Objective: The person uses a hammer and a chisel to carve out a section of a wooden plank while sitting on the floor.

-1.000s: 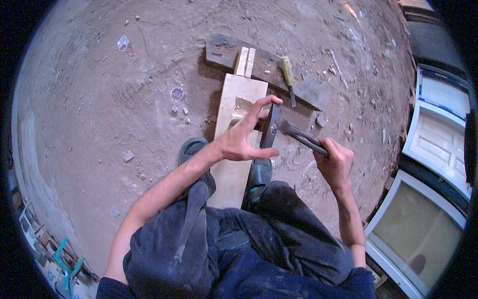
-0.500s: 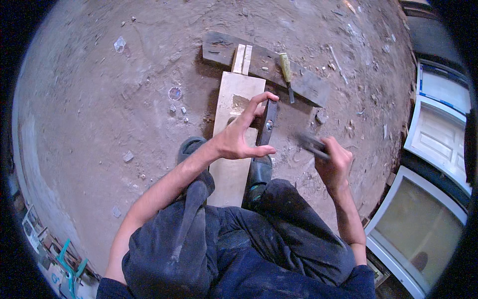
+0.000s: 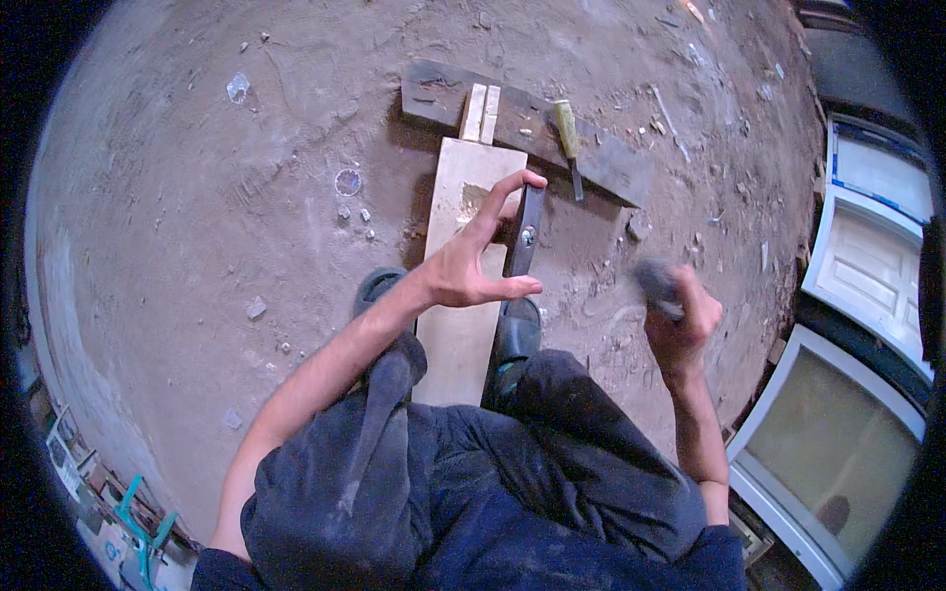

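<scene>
My left hand (image 3: 463, 266) is curved around a narrow dark block (image 3: 527, 231) with a shiny metal fitting in its side. The index fingertip is at the block's far end and the thumb stretches past its near end. Beneath that hand lies a pale wooden plank (image 3: 458, 345), with a rough recess (image 3: 473, 200) cut into its face. Off to the right, my right hand (image 3: 685, 320) is closed around a dark grey tool (image 3: 658, 284). Motion blurs the tool, so its kind cannot be made out. It is apart from the block.
The plank's narrow far end (image 3: 480, 113) rests across a dark board (image 3: 434, 89). A yellow-handled chisel (image 3: 565, 128) lies on that board. My sandalled feet (image 3: 517, 330) flank the plank. White framed panels (image 3: 828, 433) stand at right. Debris such as a stone (image 3: 639, 229) dots the floor.
My right hand and the grey tool have swung to the right, away from the block. My left hand keeps its hold on the block, almost unmoved.
</scene>
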{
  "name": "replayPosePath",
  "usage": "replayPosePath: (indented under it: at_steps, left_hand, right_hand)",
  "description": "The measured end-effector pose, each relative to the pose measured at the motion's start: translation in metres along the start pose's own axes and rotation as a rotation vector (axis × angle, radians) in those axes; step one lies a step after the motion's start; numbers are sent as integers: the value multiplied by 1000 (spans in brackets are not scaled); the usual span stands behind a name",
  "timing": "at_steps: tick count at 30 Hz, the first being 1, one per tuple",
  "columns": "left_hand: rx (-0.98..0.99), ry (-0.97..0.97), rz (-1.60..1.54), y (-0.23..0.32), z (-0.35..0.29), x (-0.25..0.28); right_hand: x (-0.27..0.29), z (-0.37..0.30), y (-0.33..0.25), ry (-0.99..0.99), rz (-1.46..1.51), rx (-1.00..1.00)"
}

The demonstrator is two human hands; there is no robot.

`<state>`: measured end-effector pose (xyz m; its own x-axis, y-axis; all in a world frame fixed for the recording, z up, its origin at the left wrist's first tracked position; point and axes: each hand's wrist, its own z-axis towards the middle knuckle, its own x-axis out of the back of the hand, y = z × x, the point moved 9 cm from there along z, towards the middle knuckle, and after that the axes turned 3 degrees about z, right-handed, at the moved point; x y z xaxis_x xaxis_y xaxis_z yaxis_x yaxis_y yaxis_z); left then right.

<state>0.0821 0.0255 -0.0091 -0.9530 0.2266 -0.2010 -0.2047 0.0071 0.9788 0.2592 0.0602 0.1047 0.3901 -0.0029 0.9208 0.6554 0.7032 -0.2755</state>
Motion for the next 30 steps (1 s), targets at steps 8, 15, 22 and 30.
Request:
replayPosePath:
  at_steps: [8, 15, 22, 30]
  left_hand:
    - [-29, -17, -8, 0, 0, -6]
    - [54, -87, -102, -12, 1, -8]
    - [25, -13, -33, -5, 0, -1]
    - [-7, -44, -12, -4, 3, -4]
  right_hand:
    - [-10, 8, 5, -83, 41, -80]
    - [-26, 10, -7, -237, -107, -10]
    - [1, 1, 6, 105, 43, -61]
    - [6, -8, 12, 162, 194, -238]
